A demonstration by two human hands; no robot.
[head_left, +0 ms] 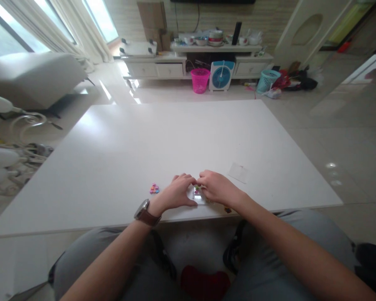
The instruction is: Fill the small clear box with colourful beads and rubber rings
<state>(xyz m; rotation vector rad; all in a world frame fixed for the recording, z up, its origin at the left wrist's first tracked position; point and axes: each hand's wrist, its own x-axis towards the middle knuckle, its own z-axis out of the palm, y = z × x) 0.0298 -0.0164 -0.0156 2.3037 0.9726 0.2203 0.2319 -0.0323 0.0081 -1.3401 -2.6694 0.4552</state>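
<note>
Working at small bits in a clear case (199, 200), sitting mid-scene by the near edge of the white table (175, 138). Curving left hand (179, 193) around case's left side, with thumb at the near end and fingers at the far end; seemingly steadying, but can't tell whether gripping. Bending right hand (215, 186) over case's right side, with fingertips bunched beside the green bit (197, 187); can't tell whether pinching or only touching, given hidden contact. Seeing pink bit (196, 192) just nearer than green bit, in or on case, can't tell which. Spotting yellowish bit (208, 201) partly hidden beneath right hand, and dark bit (227, 210) farther right, by the near edge. Noting coloured bits (154, 188) lying in a loose cluster left of left hand, not touching it. Noting clear sheet (238, 172) lying flat to the far right of right hand, apart from both hands. Judging step in hand: probably setting or adjusting green bit at case. Calling next for fine fingertip control on the right, steady bracing on the left. Risking a slipped case, or nudging dark bit over the edge.
</note>
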